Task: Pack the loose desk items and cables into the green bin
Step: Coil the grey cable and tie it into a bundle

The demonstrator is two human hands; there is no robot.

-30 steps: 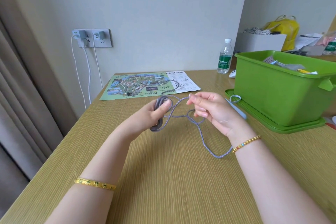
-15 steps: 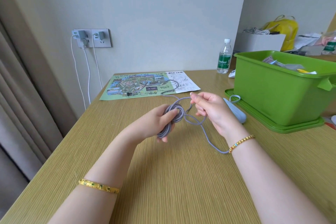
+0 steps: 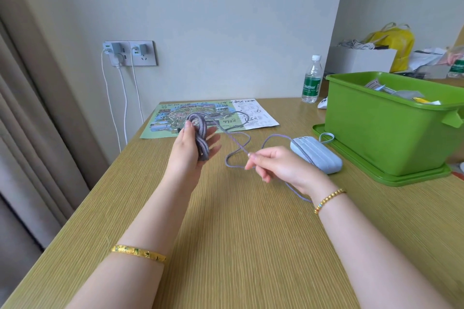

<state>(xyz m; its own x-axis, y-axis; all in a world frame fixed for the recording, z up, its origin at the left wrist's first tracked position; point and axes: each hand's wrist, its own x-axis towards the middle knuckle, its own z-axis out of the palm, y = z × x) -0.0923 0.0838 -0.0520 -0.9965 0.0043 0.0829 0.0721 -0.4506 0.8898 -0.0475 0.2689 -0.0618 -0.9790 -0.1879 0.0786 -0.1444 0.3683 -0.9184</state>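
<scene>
Left hand at centre, thumb pinning a grey braided cable coiled over near-straight fingers; right hand at 3 o'clock of it, pinching the loose strand; pale blue power bank on worktop just beyond; green bin at 2 o'clock, part filled.

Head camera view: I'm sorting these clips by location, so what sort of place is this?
Probably a hotel or guest room, though a bedroom is possible: a wooden desk against a plain wall, a tourist map spread on it, phone chargers in the wall socket, and a heavy curtain at the side.
</scene>
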